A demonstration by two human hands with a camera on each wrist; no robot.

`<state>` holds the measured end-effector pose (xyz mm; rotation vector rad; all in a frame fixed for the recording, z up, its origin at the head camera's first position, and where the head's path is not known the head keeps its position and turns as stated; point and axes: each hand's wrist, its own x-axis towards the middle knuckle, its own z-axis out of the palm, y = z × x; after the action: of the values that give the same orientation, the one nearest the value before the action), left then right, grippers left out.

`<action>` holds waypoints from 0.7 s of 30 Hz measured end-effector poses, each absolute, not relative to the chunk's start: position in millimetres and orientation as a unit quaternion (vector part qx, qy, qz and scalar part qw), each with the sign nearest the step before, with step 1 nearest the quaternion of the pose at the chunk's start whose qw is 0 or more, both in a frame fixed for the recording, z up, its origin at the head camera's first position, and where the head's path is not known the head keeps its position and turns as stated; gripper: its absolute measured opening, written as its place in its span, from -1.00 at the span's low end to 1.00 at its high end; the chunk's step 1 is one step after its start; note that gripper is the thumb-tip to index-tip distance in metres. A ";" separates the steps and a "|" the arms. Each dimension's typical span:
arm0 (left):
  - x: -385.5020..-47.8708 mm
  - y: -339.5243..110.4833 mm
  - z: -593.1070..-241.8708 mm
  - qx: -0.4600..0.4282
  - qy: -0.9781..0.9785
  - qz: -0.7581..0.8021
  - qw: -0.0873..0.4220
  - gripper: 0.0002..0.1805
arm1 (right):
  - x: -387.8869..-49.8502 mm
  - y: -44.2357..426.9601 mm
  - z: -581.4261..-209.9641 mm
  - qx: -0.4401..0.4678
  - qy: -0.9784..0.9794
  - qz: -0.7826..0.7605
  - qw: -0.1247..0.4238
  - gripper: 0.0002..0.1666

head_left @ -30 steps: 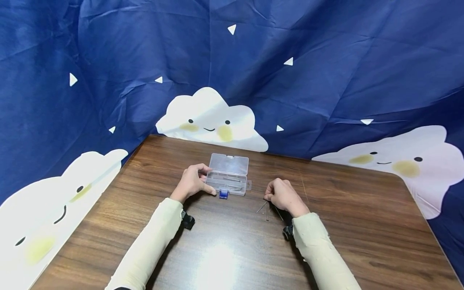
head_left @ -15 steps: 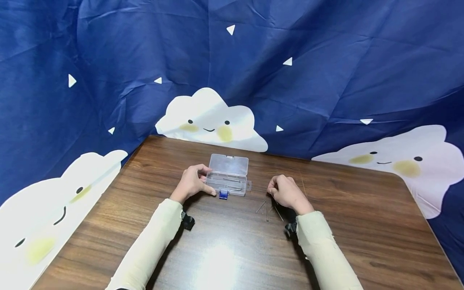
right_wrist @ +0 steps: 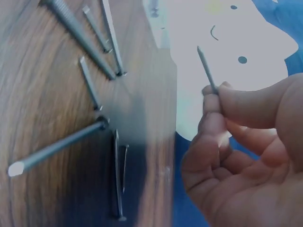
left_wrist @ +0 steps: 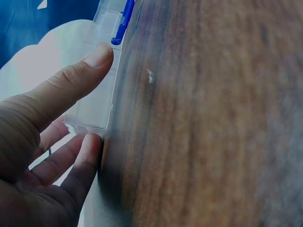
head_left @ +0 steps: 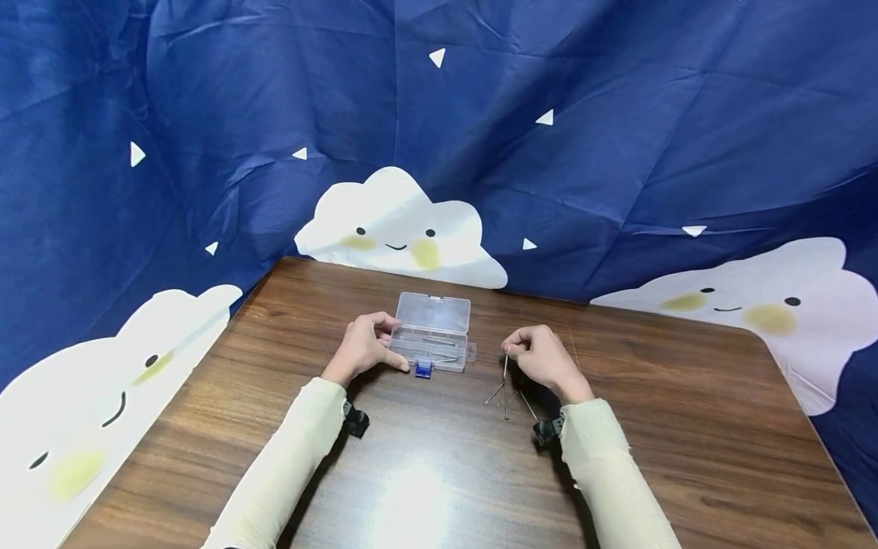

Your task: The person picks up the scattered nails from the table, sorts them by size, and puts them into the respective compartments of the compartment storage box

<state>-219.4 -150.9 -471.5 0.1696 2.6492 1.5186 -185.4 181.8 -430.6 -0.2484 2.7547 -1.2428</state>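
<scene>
A clear plastic box lies with its lid raised, several nails inside its compartments. My left hand grips the box's left end, thumb along the front wall near the blue latch and fingers at the end wall. To the right of the box, my right hand pinches a nail between thumb and fingertip, its pointed end sticking out. Below this hand, several loose nails of different lengths and thicknesses lie on the wooden table.
The brown wooden table spreads around both forearms. A clear hang tab juts from the box's right side. Behind the table hangs a blue cloth with white clouds. Dark wrist cameras sit under the sleeves.
My right hand has risen from the loose nails, and a nail now shows hanging from its fingertips. My left hand and the box stay where they were.
</scene>
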 end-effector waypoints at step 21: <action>-220.6 -150.9 -474.5 0.054 0.871 0.487 0.033 -0.10 | -188.8 164.3 -438.2 -0.070 0.798 -0.589 0.105 -0.84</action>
<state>-220.6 -150.9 -474.5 0.1669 2.6808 1.4974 -188.8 164.3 -438.2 -0.2053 2.3541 -1.7359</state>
